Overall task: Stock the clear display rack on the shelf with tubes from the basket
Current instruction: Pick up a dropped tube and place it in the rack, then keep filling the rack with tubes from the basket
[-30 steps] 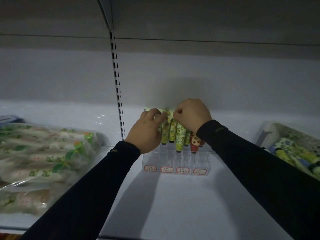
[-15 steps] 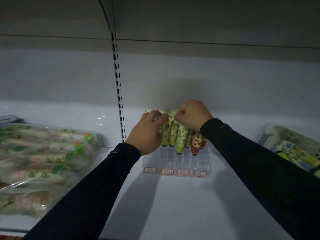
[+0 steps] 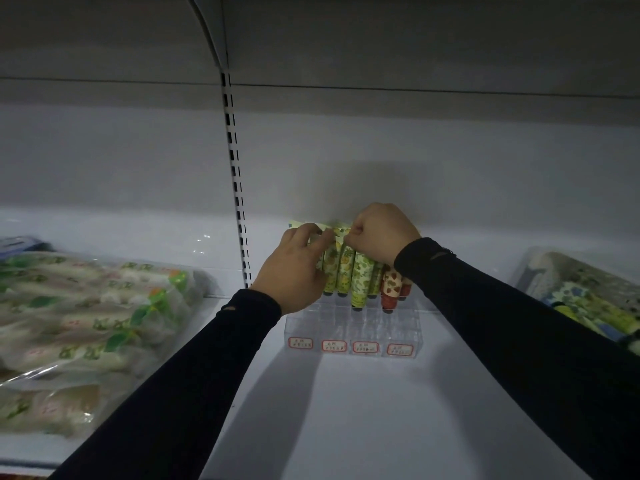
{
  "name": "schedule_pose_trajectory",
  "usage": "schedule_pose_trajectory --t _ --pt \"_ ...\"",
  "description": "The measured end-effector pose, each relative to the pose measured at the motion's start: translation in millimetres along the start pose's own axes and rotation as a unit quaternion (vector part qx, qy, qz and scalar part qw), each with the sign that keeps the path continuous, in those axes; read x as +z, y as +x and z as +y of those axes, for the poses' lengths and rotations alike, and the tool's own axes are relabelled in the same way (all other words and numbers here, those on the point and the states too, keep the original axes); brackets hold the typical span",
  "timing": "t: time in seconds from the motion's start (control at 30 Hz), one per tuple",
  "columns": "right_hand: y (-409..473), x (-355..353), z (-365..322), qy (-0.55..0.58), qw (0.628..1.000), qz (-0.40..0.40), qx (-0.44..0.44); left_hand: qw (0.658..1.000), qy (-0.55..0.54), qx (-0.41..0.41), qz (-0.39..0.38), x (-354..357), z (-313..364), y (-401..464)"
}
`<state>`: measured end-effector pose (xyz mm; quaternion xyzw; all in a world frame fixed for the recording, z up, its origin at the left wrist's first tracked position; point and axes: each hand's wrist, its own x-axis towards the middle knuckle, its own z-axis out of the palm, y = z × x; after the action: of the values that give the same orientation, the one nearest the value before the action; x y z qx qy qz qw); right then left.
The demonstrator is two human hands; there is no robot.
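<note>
**Both hands at the top of the tubes in the rack**

The clear rack (image 3: 351, 327) sits on the white shelf (image 3: 346, 410), pushed back toward the wall, with four small red-edged labels (image 3: 365, 347) along its front edge. A row of tubes (image 3: 360, 275) stands cap-down in its back cells: yellow-green patterned ones, and at their 3 o'clock end a red-and-cream tube (image 3: 389, 287) with another red one just behind it. The front cells look see-through; what they hold I cannot make out.

The left hand (image 3: 294, 271) reaches in from 7 o'clock, fingers curled, thumb and fingertips pinching the flat top ends of the leftmost tubes. The right hand (image 3: 379, 233) comes from 4 o'clock, closed in a fist right at the tube tops, knuckles up; it seems to pinch a tube end, but the grip itself is hidden behind the fingers. Both arms wear dark sleeves.

At 3 o'clock, near the frame edge, the basket (image 3: 554, 268) holds more patterned tubes in green, yellow and blue. At 9 o'clock lie clear bags of packaged goods (image 3: 86, 323) with green print. A slotted upright (image 3: 235, 181) runs up the back wall.
</note>
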<state>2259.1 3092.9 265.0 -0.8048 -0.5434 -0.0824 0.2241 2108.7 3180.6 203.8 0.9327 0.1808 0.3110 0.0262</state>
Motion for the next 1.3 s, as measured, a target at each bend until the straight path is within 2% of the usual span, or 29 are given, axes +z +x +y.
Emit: schedule_pose_trajectory --t 0.33,0.67,0.93,1.07,1.3 --pt "-18.5 -34.6 11.6 0.026 0.998 0.057 -0.009 0.999 0.012 -0.027 -0.037 -10.4 8.8 0.7" --pt "-83.8 -87.8 43.0 0.048 0.995 0.091 0.003 0.999 0.014 -0.04 -0.012 -40.2 41.6 -10.4" --pt "-161.0 -117.7 101.6 0.073 0.99 0.08 0.088 0.998 -0.06 -0.012 -0.008 -26.2 111.6 -26.9" --pt "-193.4 -114.7 136.1 0.048 0.989 0.049 0.134 0.993 -0.112 -0.01 -0.044 -2.6 150.6 -28.1" --pt "-216.3 -91.0 180.9 -0.045 0.974 -0.028 0.222 0.975 -0.145 -0.01 -0.166 54.4 204.0 -22.1"
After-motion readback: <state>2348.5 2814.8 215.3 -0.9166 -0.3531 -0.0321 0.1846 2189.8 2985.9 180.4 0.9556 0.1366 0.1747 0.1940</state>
